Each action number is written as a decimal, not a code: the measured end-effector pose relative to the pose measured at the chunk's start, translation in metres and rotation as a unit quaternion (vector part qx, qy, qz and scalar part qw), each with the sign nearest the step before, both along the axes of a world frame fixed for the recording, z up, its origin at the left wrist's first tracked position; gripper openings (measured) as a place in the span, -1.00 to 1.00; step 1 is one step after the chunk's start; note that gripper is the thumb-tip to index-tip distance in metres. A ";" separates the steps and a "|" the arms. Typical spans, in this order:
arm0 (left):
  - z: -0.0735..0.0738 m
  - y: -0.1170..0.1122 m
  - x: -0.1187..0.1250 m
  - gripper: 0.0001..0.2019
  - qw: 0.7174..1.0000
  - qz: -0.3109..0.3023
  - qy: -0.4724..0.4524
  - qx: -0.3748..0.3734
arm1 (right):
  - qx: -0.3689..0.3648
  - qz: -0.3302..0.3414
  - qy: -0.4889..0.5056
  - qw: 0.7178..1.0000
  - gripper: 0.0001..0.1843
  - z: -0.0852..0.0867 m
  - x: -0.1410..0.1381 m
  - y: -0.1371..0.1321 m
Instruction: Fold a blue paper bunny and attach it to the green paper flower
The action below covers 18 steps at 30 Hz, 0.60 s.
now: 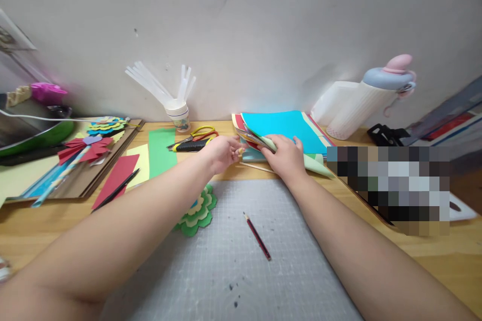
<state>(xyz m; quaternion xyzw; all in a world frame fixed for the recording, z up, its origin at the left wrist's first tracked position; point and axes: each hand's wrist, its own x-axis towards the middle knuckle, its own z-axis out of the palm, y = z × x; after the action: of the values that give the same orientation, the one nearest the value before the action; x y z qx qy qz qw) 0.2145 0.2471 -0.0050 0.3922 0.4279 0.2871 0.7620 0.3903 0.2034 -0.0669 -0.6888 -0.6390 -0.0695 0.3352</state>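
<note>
Both my arms reach forward over a grey cutting mat (233, 261) to a stack of coloured paper sheets (286, 128) with a cyan sheet on top, lying against the wall. My right hand (288, 158) is closed on the lifted front corner of several sheets, a pale green one outermost. My left hand (224, 153) pinches at the stack's left edge, fingertips on the sheet edges. A red pencil (258, 236) lies on the mat. A layered green paper flower (198, 213) sits partly under my left forearm.
Scissors (199, 135) and a yellow-black cutter (190, 146) lie left of the stack. A paper cup (179, 115) holds white strips. Green (161, 153) and red (116, 175) sheets, a black pen (116, 189) and paper crafts (90, 145) sit left. A white bottle (361, 105) lies right.
</note>
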 end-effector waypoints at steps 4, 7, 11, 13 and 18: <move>0.001 -0.003 0.002 -0.73 0.998 0.034 -0.046 0.019 | 0.006 0.005 0.008 1.000 -0.74 0.002 0.000 -0.001; 0.004 -0.005 0.003 -0.73 0.996 0.039 -0.072 0.031 | 0.007 0.012 0.011 1.000 -0.70 0.004 0.000 -0.003; 0.005 -0.006 0.004 -0.74 0.995 0.033 -0.080 0.041 | 0.004 0.021 0.018 1.000 -0.68 0.006 0.001 -0.003; 0.004 -0.006 0.005 -0.75 0.996 0.030 -0.073 0.041 | 0.001 0.021 0.028 0.999 -0.69 0.005 0.002 -0.001; -0.004 -0.003 0.003 -0.76 0.998 0.033 -0.047 0.037 | -0.008 0.020 0.055 0.998 -0.71 0.002 0.004 0.003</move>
<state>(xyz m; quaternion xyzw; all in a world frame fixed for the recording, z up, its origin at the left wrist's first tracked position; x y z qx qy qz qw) 0.2178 0.2442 -0.0093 0.3922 0.3931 0.3458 0.7563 0.3948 0.2060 -0.0651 -0.6816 -0.6334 -0.0196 0.3659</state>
